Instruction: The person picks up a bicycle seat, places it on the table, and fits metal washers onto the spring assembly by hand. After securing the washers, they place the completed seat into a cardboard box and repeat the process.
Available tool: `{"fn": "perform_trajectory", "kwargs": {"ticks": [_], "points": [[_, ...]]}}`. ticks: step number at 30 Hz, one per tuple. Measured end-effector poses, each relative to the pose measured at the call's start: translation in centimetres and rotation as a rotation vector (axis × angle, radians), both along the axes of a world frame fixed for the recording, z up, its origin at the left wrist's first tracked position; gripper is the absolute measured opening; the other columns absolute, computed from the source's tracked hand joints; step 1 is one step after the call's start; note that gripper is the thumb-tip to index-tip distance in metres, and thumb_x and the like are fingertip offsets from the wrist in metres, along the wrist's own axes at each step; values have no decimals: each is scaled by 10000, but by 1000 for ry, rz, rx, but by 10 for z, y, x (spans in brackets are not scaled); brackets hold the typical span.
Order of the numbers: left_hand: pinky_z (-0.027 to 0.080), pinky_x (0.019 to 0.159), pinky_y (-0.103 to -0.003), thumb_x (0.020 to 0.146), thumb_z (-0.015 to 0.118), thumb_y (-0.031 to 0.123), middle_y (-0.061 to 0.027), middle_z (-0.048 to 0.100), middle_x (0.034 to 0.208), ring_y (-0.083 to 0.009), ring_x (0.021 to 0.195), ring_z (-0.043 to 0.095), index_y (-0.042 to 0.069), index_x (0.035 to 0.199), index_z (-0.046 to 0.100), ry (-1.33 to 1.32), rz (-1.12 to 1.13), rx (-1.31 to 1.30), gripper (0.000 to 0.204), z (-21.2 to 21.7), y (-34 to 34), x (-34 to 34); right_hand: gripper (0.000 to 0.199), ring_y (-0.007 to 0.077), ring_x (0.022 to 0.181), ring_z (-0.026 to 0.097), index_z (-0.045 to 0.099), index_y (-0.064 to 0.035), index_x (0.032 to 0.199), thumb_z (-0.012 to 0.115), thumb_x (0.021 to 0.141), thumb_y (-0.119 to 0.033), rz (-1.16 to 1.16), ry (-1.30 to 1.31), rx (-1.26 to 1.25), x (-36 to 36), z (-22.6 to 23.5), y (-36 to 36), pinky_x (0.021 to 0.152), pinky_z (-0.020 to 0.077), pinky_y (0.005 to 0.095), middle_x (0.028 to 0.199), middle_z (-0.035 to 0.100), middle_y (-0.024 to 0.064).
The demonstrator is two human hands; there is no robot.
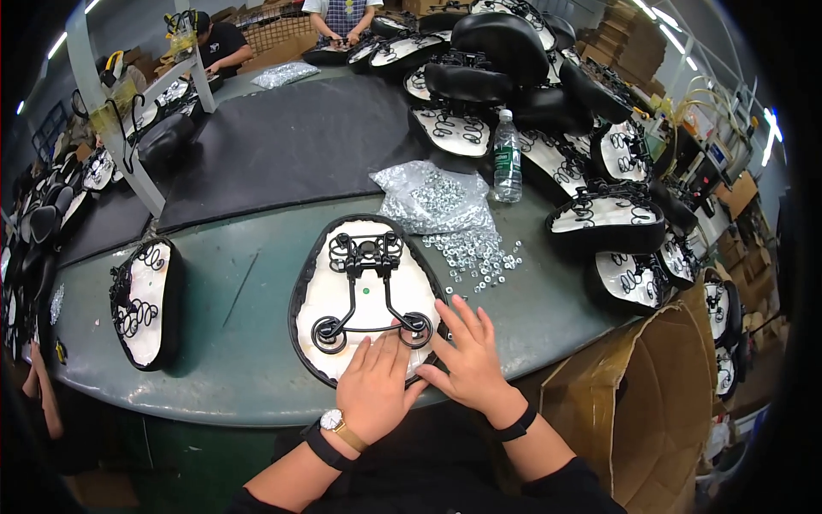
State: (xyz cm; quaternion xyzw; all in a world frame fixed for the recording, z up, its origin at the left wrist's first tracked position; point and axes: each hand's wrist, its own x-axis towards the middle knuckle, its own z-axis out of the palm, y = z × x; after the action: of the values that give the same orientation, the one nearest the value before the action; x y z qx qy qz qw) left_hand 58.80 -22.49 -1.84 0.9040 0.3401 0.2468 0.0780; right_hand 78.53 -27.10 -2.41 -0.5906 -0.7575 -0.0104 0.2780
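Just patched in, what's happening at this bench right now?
A person is working on an upturned bicycle saddle lying on a green table. Both hands rest flat on its near end: the left hand beside the right hand, close to the coil springs of the black wire frame. A heap of loose nuts, a water bottle and more saddles lie around. Other people work at the far end.

I see my left hand [373, 384] flat on the upturned saddle [342, 308], near its spring frame [368, 287]. My right hand [467, 360] rests at the saddle's edge, nuts [475, 257] and bottle [507, 158] beyond
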Motion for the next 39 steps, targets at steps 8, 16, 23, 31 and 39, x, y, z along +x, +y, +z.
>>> {"fn": "perform_trajectory", "kwargs": {"ticks": [8,16,23,31,39], "points": [[461,1138,-508,837,819,353,-213,626,1382,-358,1285,607,-23,1460,525,4,2,-34,785,2,0,-6,257,344,1360,547,797,-161,1103,802,874,-277,69,112,132,23,2,-5,1078,446,544,1424,624,107],[473,917,-434,699,862,123,-87,662,1110,-268,1046,625,68,1069,717,-71,-7,20,401,23,-10,-64,214,275,851,699,782,-112,1035,818,829,-158,-205,39,2,32,-31,8,710,580,404,955,681,47],[456,848,-408,740,835,133,-28,601,914,-264,910,583,121,951,708,-118,-16,2,247,8,-11,-57,136,261,807,686,758,-86,921,826,805,-109,-222,76,60,43,-42,12,674,563,403,881,657,58],[444,809,-388,748,875,149,2,639,924,-238,896,599,136,1024,768,-446,-22,-120,296,-1,-20,-33,62,102,571,602,660,-12,984,717,960,-20,-241,1350,-374,5,17,-27,504,493,243,787,682,61],[415,810,-359,755,880,121,49,640,891,-196,857,595,162,924,804,-488,87,1,190,14,-33,-60,180,72,599,607,656,-25,972,720,1027,-184,118,1506,-881,-56,14,-19,534,520,224,784,671,30]]}}
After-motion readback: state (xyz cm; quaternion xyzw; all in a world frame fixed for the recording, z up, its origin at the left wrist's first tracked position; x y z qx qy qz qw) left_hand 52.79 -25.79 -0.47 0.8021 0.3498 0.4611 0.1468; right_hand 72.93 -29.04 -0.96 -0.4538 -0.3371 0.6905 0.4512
